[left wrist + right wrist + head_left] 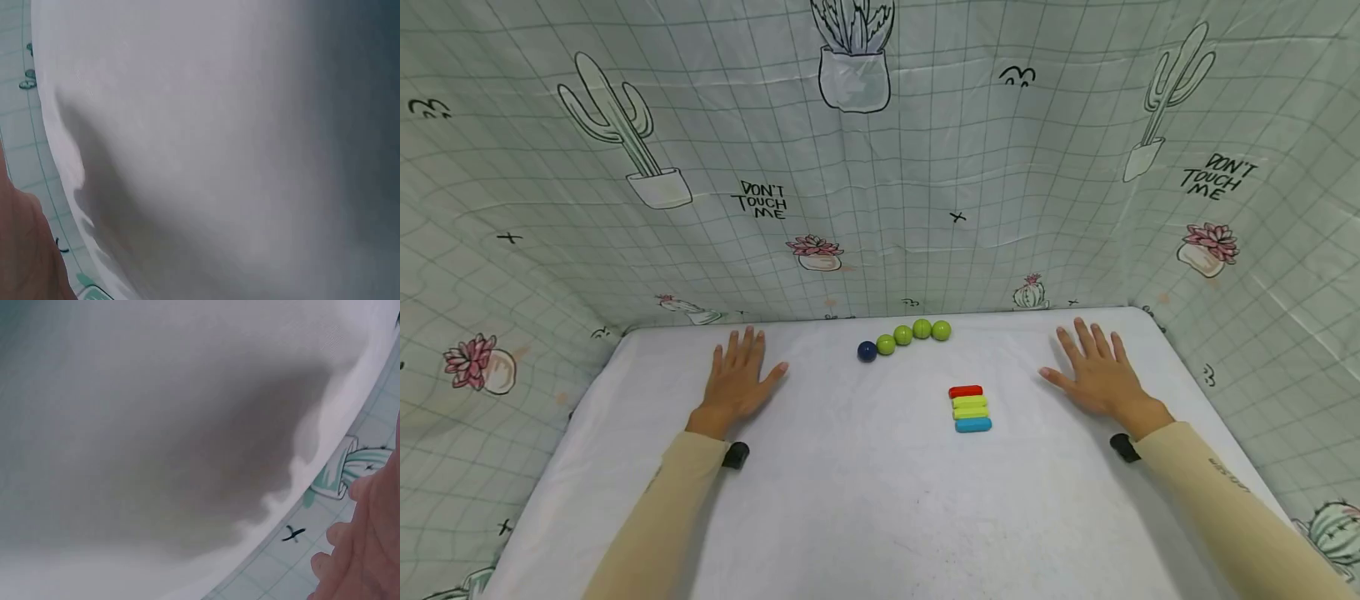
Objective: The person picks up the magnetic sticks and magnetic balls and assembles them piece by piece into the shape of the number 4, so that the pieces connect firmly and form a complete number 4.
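My left hand (737, 379) is at the left of the white table, palm down, fingers straight and thumb spread toward the middle. My right hand (1096, 373) is spread the same way at the right. Neither holds anything. Between them, near the back edge, a dark blue ball (867, 352) and several green balls (903, 335) form a curved row. Nearer the front, a red stick (966, 391), two yellow-green sticks (970, 407) and a blue stick (973, 425) lie stacked side by side. The wrist views show part of each palm and its shadow on the cloth.
A white cloth covers the table (850, 500). Behind and around it hangs a pale green checked curtain (910, 167) printed with cacti and lettering. A black wrist device (736, 455) shows at the left cuff and another black device (1124, 447) at the right.
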`<state>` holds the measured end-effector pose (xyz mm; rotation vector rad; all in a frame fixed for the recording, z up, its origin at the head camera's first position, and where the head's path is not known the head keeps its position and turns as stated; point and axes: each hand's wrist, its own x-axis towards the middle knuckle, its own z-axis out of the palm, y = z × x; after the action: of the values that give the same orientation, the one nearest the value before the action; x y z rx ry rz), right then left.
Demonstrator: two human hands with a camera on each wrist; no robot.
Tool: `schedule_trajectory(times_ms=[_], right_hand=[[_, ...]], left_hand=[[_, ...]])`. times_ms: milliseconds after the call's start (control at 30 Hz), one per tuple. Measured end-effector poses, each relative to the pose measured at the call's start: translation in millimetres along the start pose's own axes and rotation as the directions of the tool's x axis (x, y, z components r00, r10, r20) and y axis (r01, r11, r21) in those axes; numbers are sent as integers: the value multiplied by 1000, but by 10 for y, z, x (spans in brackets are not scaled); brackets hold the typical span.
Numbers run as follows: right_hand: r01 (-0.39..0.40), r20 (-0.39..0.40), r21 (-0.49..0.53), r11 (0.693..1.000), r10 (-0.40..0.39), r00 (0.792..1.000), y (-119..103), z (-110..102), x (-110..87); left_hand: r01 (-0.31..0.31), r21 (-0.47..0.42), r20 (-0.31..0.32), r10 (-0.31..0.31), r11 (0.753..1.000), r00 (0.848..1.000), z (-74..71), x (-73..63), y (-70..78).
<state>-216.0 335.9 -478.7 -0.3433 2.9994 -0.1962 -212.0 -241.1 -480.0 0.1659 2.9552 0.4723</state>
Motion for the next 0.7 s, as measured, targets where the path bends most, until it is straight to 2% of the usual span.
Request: schedule_trajectory(times_ms=[233, 500, 700], right_hand=[[51, -8, -25, 998, -51, 999, -232, -2, 29], [129, -48, -53, 990, -132, 990, -513, 39, 53], [184, -65, -67, 981, -189, 980, -674, 82, 74]], left_hand=[[-45, 27, -7, 45, 999, 999, 43, 30, 116], [-99, 34, 10, 99, 994, 995, 39, 24, 409], [-133, 31, 11, 133, 991, 991, 106, 53, 560]])
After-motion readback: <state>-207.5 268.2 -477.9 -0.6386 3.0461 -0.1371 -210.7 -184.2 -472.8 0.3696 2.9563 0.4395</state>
